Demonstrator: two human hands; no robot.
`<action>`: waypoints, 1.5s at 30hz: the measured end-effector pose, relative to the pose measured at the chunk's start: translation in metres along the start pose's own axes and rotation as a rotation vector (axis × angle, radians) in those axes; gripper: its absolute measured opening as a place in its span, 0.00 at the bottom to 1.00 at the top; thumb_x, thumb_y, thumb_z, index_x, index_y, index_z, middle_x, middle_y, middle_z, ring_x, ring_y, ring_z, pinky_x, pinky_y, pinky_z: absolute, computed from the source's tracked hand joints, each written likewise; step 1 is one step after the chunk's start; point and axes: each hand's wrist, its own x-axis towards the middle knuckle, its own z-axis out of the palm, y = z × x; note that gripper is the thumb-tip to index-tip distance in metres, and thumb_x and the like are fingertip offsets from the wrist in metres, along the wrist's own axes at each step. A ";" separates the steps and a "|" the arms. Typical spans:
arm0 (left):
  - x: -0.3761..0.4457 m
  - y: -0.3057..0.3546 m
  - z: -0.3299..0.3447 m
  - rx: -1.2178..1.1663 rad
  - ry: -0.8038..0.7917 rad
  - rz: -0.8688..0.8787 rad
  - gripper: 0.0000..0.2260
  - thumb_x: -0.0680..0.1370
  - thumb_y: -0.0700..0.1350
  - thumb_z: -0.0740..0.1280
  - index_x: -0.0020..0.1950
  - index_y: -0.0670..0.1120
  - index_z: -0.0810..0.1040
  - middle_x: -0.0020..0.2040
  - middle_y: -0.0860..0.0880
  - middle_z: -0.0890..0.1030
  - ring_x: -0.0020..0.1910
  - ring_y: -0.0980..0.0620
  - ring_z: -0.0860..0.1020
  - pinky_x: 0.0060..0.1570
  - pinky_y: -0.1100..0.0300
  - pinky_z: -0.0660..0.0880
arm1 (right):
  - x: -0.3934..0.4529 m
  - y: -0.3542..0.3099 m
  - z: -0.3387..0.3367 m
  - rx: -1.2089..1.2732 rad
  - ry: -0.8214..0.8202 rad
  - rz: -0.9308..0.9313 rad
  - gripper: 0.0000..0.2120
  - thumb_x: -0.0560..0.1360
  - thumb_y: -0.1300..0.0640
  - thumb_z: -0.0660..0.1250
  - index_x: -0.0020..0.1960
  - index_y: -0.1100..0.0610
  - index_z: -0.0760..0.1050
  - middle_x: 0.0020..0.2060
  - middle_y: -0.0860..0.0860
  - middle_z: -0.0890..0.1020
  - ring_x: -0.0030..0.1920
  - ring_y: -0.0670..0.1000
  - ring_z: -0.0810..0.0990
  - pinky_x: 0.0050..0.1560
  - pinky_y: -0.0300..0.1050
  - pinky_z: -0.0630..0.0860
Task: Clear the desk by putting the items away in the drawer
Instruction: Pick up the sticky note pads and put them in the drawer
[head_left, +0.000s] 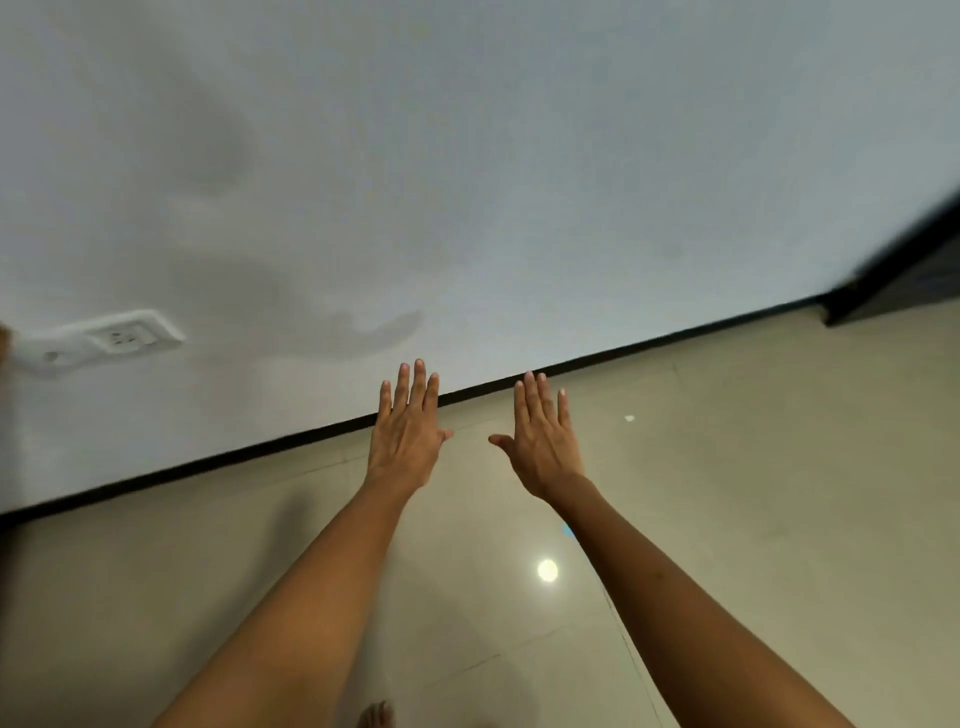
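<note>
1. Fingers of the left hand (408, 439) are straight, close together, thumb out to the side; they grip nothing. Right hand (545, 441) likewise: fingers straight and near-parallel, thumb spread toward the left hand, nothing held.
2. Both hands are held out in the air, backs up, side by side but apart, with bare forearms behind them.
3. Beyond the fingertips: a white wall (467, 156) with a dark skirting strip (311, 434) at its foot. Below the hands: pale tiled floor (753, 467) with a bright lamp reflection (547, 570).
4. Far to the left of the left fingers, a white wall socket (122, 338). Far to the right of the right fingers, a dark furniture edge (893, 270); cannot tell what it is.
5. Task things: no counter, drawer or items in view. Their location cannot be told from this view.
6. Handling judgement: weight, stiffness, slipperiness and grip points cannot be assessed, as no item is visible. Judgement only: desk items tend to be light and small.
7. Stage judgement: no putting-away is in hand at this moment.
</note>
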 end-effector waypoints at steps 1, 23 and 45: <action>0.006 0.010 0.000 0.000 -0.004 0.042 0.35 0.81 0.56 0.56 0.77 0.43 0.39 0.77 0.42 0.37 0.77 0.43 0.36 0.76 0.46 0.40 | -0.005 0.009 0.001 0.019 -0.004 0.053 0.38 0.80 0.39 0.46 0.77 0.63 0.36 0.77 0.59 0.40 0.77 0.58 0.36 0.76 0.56 0.37; -0.020 0.193 0.015 0.067 -0.074 0.702 0.35 0.80 0.59 0.54 0.78 0.43 0.42 0.78 0.41 0.40 0.77 0.43 0.40 0.75 0.48 0.41 | -0.188 0.109 0.037 0.135 -0.124 0.701 0.36 0.81 0.40 0.45 0.77 0.63 0.37 0.77 0.59 0.41 0.77 0.58 0.38 0.76 0.56 0.39; 0.091 0.246 0.213 0.031 -0.170 0.698 0.31 0.82 0.58 0.50 0.78 0.44 0.44 0.79 0.43 0.42 0.78 0.44 0.42 0.75 0.49 0.44 | -0.085 0.173 0.222 0.394 -0.115 0.778 0.29 0.84 0.48 0.45 0.78 0.63 0.41 0.78 0.58 0.44 0.78 0.56 0.41 0.77 0.52 0.41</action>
